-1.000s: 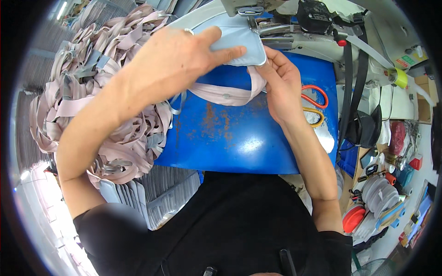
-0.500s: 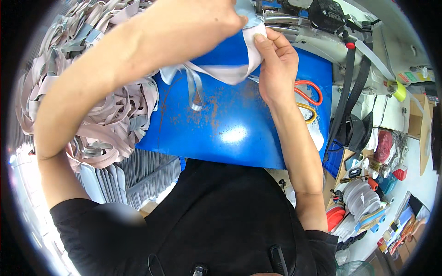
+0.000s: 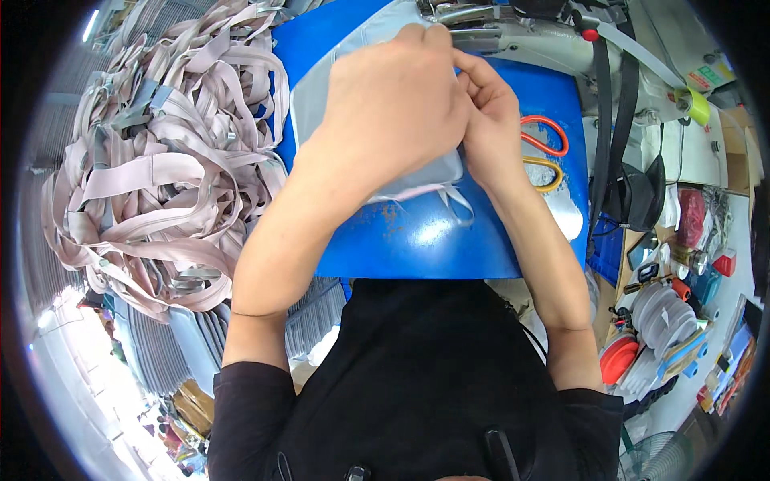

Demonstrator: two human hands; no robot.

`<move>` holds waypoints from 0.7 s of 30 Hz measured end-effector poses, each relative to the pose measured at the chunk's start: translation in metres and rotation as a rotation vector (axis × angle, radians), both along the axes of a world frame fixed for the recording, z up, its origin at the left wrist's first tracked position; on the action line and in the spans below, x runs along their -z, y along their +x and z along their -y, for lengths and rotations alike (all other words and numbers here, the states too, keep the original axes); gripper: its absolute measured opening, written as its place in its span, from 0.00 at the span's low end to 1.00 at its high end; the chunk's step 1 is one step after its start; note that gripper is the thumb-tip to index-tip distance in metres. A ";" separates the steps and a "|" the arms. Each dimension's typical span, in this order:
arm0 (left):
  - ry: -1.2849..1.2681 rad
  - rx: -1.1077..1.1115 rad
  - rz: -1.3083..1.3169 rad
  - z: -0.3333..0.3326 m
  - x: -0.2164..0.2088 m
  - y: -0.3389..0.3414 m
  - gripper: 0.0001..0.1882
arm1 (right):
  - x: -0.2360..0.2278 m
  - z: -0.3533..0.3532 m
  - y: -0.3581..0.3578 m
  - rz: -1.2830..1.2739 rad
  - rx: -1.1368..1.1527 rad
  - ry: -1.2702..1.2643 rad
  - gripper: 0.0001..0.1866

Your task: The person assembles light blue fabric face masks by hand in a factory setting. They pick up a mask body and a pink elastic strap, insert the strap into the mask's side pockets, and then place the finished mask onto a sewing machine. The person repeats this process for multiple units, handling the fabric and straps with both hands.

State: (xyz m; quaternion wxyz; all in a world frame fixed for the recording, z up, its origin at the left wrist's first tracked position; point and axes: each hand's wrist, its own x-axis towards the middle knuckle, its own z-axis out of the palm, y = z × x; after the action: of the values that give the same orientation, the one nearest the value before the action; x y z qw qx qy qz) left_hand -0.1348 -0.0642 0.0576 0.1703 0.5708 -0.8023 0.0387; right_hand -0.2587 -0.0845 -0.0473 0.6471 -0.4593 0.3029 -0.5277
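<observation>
Over the blue work surface, my left hand (image 3: 397, 100) is closed, back upward, with its fingertips hidden. It covers much of a grey fabric panel (image 3: 313, 104). A pale pink and grey strap end (image 3: 457, 204) trails from the panel's near edge onto the surface. My right hand (image 3: 493, 120) meets my left at the panel's right side, its fingers curled in. What lies between the fingers of either hand is hidden. Scissors (image 3: 545, 174) with one red and one yellow handle loop lie just right of my right wrist.
A large heap of pinkish-grey straps (image 3: 160, 176) rises on the left, above stacks of grey panels (image 3: 156, 345). Beyond my hands stand metal parts of a sewing machine (image 3: 529, 44). The blue work surface (image 3: 385, 260) ends near my body. Tools and plates (image 3: 666, 313) crowd the right.
My left hand has come down and nearer to me, next to my right hand. The grey panel now lies flat beneath it, away from the machine, and the pink band is mostly covered.
</observation>
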 end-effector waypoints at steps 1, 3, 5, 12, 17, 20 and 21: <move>0.011 0.012 -0.037 -0.011 0.002 0.002 0.27 | 0.001 -0.006 -0.006 -0.010 -0.007 -0.014 0.21; 0.028 0.020 -0.099 -0.043 0.002 0.007 0.34 | -0.012 -0.026 -0.012 -0.020 -0.034 -0.046 0.24; 0.011 0.083 -0.052 -0.060 0.009 0.018 0.39 | -0.011 -0.036 -0.021 0.057 -0.117 -0.095 0.26; -0.167 0.227 -0.269 -0.062 0.004 0.058 0.32 | -0.018 -0.039 -0.037 -0.642 -0.040 -0.720 0.11; -0.159 0.214 -0.481 -0.055 0.003 0.058 0.29 | -0.050 -0.010 -0.031 -1.177 -0.073 -0.778 0.20; -0.192 0.218 -0.456 -0.056 0.011 0.054 0.29 | -0.069 0.000 -0.025 -1.286 -0.107 -0.666 0.17; -0.207 0.215 -0.450 -0.057 0.013 0.053 0.29 | -0.079 0.001 -0.023 -1.276 -0.118 -0.572 0.16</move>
State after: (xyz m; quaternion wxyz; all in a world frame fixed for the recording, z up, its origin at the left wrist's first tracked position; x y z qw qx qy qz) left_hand -0.0816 -0.0074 0.0449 0.4052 0.4558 -0.7921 -0.0256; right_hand -0.2819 -0.0852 0.0314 0.2244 -0.8473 0.4472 -0.1781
